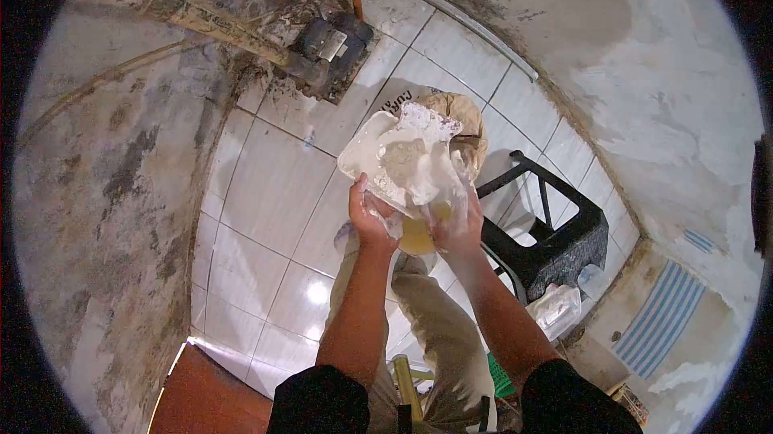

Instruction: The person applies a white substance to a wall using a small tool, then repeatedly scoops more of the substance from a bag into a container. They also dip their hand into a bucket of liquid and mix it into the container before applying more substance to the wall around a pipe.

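A white, powder-coated piece with an irregular, dish-like shape (374, 152) is held up in front of me, above the floor. My left hand (373, 217) grips its lower left edge. On its right side my right hand (460, 212), dusted with white, holds the edge near a pale flap. Behind and under the piece shows a brown paper bag (471, 124) with dark printed letters. Just below, between my hands, is something yellowish (416, 237), partly hidden. The fingertips behind the piece are hidden.
A black stool (564, 250) lies on its side to the right, with clear plastic (555, 309) beside it. A dirty pipe (217, 23) runs to a dark box (326, 47) on the tiled floor (274, 168). A reddish-brown panel (209, 394) stands at lower left. Striped cloth (660, 317) is at right.
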`<state>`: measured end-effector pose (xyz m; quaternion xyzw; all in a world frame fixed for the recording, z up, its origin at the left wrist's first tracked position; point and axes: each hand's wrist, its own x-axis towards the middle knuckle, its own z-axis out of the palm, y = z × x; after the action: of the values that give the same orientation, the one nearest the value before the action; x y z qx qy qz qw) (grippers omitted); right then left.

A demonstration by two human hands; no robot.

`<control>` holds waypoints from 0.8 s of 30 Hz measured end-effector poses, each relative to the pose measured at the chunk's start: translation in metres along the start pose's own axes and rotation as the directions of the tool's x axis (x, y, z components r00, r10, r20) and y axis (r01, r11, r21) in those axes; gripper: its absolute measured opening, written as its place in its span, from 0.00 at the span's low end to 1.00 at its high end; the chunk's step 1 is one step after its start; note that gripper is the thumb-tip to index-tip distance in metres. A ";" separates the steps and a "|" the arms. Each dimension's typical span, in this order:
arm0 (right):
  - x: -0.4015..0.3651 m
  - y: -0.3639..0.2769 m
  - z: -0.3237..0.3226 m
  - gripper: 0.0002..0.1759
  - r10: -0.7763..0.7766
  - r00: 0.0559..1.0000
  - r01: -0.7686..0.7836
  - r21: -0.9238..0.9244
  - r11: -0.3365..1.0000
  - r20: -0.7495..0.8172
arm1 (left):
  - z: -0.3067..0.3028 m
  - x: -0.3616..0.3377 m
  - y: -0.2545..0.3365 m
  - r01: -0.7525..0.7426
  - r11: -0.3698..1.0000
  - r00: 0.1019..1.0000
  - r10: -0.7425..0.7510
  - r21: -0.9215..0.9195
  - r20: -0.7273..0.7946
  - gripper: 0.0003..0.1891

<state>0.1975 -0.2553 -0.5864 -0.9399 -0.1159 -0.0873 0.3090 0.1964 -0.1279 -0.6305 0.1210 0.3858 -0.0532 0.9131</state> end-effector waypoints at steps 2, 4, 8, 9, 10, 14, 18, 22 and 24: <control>0.000 0.006 0.002 0.27 -0.030 0.998 0.031 0.020 0.999 -0.055 | 0.000 0.004 0.000 0.005 1.000 1.000 -0.005 0.004 -0.025 0.30; -0.008 0.006 0.002 0.28 -0.047 0.994 0.051 0.044 0.998 -0.095 | -0.004 0.000 0.000 0.014 1.000 0.997 -0.013 0.007 -0.070 0.30; -0.002 -0.003 0.003 0.33 0.410 0.912 -0.397 0.307 0.865 0.025 | -0.006 0.004 0.001 0.018 1.000 1.000 -0.018 0.006 -0.022 0.31; 0.003 -0.005 0.002 0.36 0.545 0.838 -0.473 0.523 0.709 0.019 | -0.009 0.005 0.001 0.015 1.000 1.000 -0.015 0.005 -0.025 0.31; 0.007 -0.006 0.000 0.36 0.549 0.836 -0.477 0.523 0.707 0.021 | -0.007 0.004 0.002 0.017 1.000 0.999 -0.017 0.007 -0.028 0.31; 0.013 0.002 -0.013 0.42 0.545 0.822 -0.435 0.801 0.411 0.167 | 0.001 0.001 0.003 -0.019 1.000 1.000 0.019 0.019 0.003 0.31; 0.009 0.026 -0.014 0.40 0.502 0.834 -0.470 0.769 0.433 0.228 | 0.005 -0.001 0.004 -0.008 0.999 1.000 0.008 0.031 -0.002 0.32; 0.016 0.024 -0.015 0.37 0.502 0.823 -0.484 0.789 0.378 0.264 | 0.005 -0.002 0.006 -0.011 1.000 1.000 0.011 -0.005 0.003 0.30; 0.023 0.027 -0.020 0.37 0.506 0.832 -0.514 0.658 0.551 0.227 | 0.005 -0.002 0.006 -0.007 1.000 1.000 0.007 0.004 -0.021 0.30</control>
<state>0.2249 -0.2849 -0.5804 -0.7458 0.1356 0.0610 0.6494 0.1993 -0.1233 -0.6245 0.1248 0.3950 -0.0493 0.9088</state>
